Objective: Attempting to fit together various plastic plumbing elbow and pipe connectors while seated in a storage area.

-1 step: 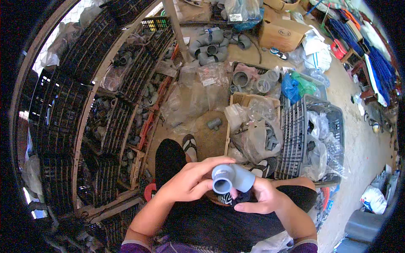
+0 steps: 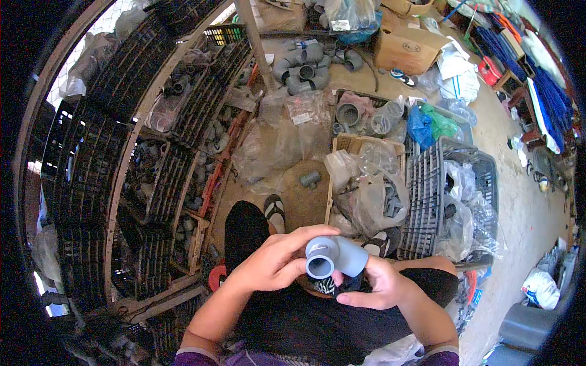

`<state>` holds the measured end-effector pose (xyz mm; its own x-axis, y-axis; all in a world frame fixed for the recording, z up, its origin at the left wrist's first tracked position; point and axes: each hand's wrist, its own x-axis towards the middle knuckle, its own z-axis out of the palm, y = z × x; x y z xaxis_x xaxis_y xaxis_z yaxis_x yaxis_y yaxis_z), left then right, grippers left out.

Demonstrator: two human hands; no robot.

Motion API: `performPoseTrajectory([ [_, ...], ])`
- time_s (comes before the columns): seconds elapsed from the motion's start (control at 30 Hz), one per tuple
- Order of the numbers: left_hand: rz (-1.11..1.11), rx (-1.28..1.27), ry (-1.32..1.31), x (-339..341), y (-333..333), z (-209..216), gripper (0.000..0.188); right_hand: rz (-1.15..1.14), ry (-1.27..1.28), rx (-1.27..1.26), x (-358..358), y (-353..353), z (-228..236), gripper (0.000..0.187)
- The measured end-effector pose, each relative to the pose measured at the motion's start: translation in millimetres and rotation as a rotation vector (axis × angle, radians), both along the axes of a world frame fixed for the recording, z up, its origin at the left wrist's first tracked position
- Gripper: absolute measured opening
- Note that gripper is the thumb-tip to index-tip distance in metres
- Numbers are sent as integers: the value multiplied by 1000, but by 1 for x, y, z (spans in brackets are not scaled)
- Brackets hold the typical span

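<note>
A grey plastic pipe tee (image 2: 350, 256) is held in front of my lap, one open end facing up toward me. My left hand (image 2: 274, 261) closes on its left side, fingers over the far edge and thumb beside the opening. On the other side, my right hand (image 2: 383, 285) grips the tee's right end, with the thumb lying below it. Dark cloth with white marks (image 2: 326, 285) shows just under the fitting; whether a hand holds it I cannot tell. Part of the fitting is hidden behind my fingers.
Black crates (image 2: 79, 177) with fittings fill the shelving at left. A small grey tee (image 2: 310, 179) lies on the floor ahead. Right of it stand a tan crate (image 2: 330, 201) with bagged parts and a grey crate (image 2: 425, 198). Large grey elbows (image 2: 307, 72) sit farther back.
</note>
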<state>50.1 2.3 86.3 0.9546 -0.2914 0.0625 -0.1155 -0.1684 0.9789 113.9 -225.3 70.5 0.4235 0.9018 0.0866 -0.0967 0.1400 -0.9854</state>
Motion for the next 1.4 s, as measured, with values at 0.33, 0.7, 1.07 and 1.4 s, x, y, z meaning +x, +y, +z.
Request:
performPoseTrajectory([
  [0.33, 491, -401, 5, -1, 32, -31, 63, -295, 448, 35, 12, -15, -10, 46],
  [0.7, 355, -563, 104, -2, 2, -37, 71, -185, 752, 362, 17, -9, -6, 68],
  [1.07, 208, -666, 163, 2, -17, -25, 87, -121, 633, 299, 9, -15, -16, 64],
  [1.4, 234, -380, 58, -1, -22, -4, 65, -158, 464, 100, 8, -17, -12, 64],
])
